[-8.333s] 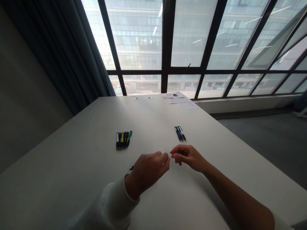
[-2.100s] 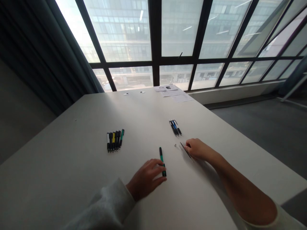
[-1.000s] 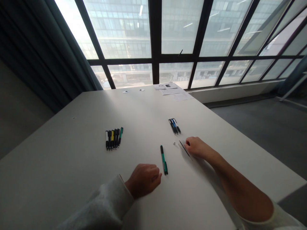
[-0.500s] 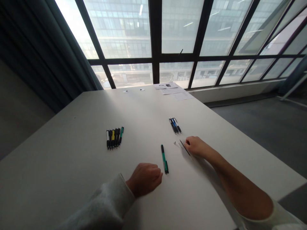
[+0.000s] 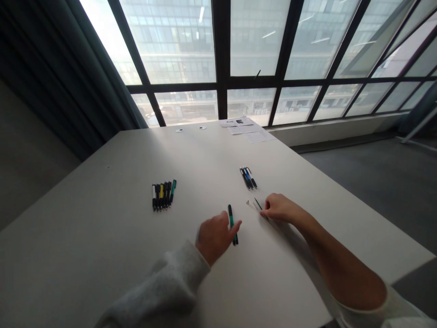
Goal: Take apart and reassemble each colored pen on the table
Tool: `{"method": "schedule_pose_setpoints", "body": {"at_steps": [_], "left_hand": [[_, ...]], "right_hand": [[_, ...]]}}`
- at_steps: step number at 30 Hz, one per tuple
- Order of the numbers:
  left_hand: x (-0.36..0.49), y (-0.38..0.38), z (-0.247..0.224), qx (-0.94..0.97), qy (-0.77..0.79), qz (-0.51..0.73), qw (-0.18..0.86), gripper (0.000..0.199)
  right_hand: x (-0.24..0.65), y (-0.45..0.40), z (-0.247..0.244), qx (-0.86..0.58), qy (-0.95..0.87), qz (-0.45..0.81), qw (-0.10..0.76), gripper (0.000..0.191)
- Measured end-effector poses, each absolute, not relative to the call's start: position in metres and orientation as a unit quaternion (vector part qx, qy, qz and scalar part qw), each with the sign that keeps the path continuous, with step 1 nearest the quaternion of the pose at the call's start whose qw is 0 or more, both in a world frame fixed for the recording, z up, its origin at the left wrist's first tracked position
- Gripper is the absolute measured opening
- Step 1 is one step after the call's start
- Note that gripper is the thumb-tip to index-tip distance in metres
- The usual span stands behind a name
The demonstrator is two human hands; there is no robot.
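Observation:
My left hand is over the green pen at the middle of the table, its thumb stretched across the barrel and the fingers apart from the thumb. To the right, my right hand has its thumb and fingers pinched at a thin dark stick that lies slanted on the table. A thin pale piece and a small light part lie just left of that stick. Beyond my right hand is a small group of black and blue pens.
A row of several pens, white, yellow, black and green, lies on the left of the white table. Printed papers and two small white discs are at the far edge, below the windows.
My left hand has moved up and right onto the green pen, its thumb now spread. My right hand has lowered its fingers onto the thin dark stick.

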State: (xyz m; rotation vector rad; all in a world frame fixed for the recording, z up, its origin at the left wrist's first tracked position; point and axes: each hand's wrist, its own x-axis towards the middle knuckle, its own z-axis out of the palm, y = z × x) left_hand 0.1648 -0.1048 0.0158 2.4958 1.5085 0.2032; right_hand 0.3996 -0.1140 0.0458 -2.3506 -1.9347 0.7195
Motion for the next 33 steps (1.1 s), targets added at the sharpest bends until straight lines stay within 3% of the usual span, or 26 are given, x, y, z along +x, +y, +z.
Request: {"method": "schedule_pose_setpoints", "body": {"at_steps": [6,10,12,16,20,33], "left_hand": [[0.162,-0.102,0.018,0.840,0.517,0.080,0.146,0.024],[0.144,-0.102,0.018,0.826,0.425,0.217,0.299,0.029],[0.138,-0.102,0.017,0.787,0.372,0.277,0.406,0.035],[0.138,-0.104,0.015,0.690,0.272,0.302,0.598,0.038],[0.144,-0.107,0.012,0.622,0.219,0.259,0.706,0.037],[0.143,-0.106,0.010,0.606,0.203,0.240,0.731,0.036]], "right_hand": [[0.403,-0.111,0.042,-0.772,-0.601,0.205,0.017,0.008],[0.404,-0.113,0.053,-0.781,-0.589,0.193,0.071,0.016],[0.398,-0.117,0.060,-0.754,-0.586,0.251,0.159,0.015],[0.381,-0.127,0.067,-0.553,-0.540,0.458,0.440,0.011],[0.370,-0.132,0.066,-0.396,-0.507,0.517,0.565,0.016],[0.369,-0.134,0.067,-0.359,-0.501,0.512,0.599,0.013]]}}
